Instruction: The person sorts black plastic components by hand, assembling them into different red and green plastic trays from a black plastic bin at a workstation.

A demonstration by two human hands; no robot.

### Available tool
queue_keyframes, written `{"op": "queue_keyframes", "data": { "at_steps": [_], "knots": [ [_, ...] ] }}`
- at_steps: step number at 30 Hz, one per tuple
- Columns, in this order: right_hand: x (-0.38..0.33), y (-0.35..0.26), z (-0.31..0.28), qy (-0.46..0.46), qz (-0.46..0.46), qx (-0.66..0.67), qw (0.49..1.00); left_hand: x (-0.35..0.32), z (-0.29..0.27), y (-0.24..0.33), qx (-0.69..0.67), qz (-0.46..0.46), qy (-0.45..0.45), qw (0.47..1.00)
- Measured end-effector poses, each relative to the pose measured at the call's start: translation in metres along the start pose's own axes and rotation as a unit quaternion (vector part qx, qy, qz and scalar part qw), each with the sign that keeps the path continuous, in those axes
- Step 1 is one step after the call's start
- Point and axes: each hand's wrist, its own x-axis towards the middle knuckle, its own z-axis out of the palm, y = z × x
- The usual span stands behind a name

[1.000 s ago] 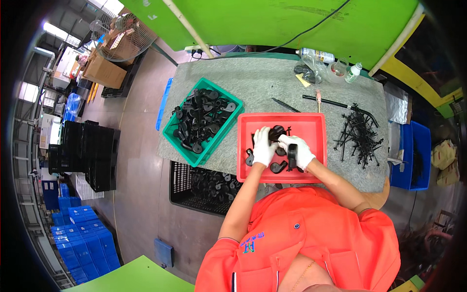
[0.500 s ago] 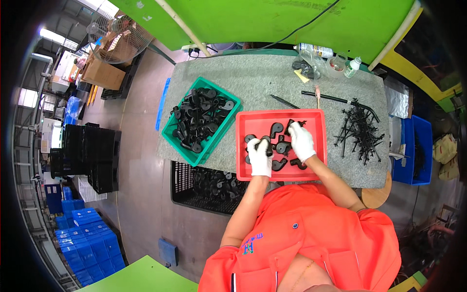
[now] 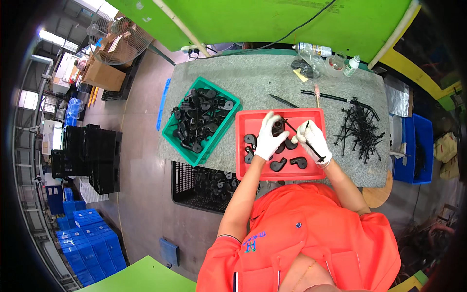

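Left hand point(image 3: 269, 138): white-gloved, fingers closed around a black part point(image 3: 278, 127), raised over the red tray point(image 3: 304, 114). Right hand point(image 3: 312, 138): gloved too, fingertips pinched narrow on a thin black stick point(image 3: 320, 158), which slants from beside the part down across the glove. Contact between stick and part: cannot tell; the upper end lies very near it.

Step in hand, as judged: bringing stick and part together, one steadied, the other guided. The next move would call for a firm left grip, the stick's end lined up with the part, and a controlled right-hand motion; a poor angle might make the stick slip or bend.

Below the hands, loose parts point(image 3: 298, 162) lie in the tray, some half hidden by the gloves.

Further out on the desk point(image 3: 233, 73): to the left, a green bin point(image 3: 220, 135) heaped with similar black pieces; to the right, a tangled stick pile point(image 3: 360, 129). Beyond the tray, a bent tube point(image 3: 331, 97). Lower left, a black crate point(image 3: 180, 182) holds more pieces.
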Motion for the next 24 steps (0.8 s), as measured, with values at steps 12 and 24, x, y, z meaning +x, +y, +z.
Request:
{"op": "queue_keyframes", "data": {
  "at_steps": [12,24],
  "knots": [
    [-0.037,-0.004,-0.006,-0.125,-0.170,-0.595,0.775,-0.011,-0.002,0.023,-0.080,-0.218,-0.220,0.947],
    [-0.088,-0.080,0.013,-0.014,0.011,-0.258,0.966,-0.029,0.006,0.087,-0.555,-0.243,-0.281,0.744]
  ]
}}
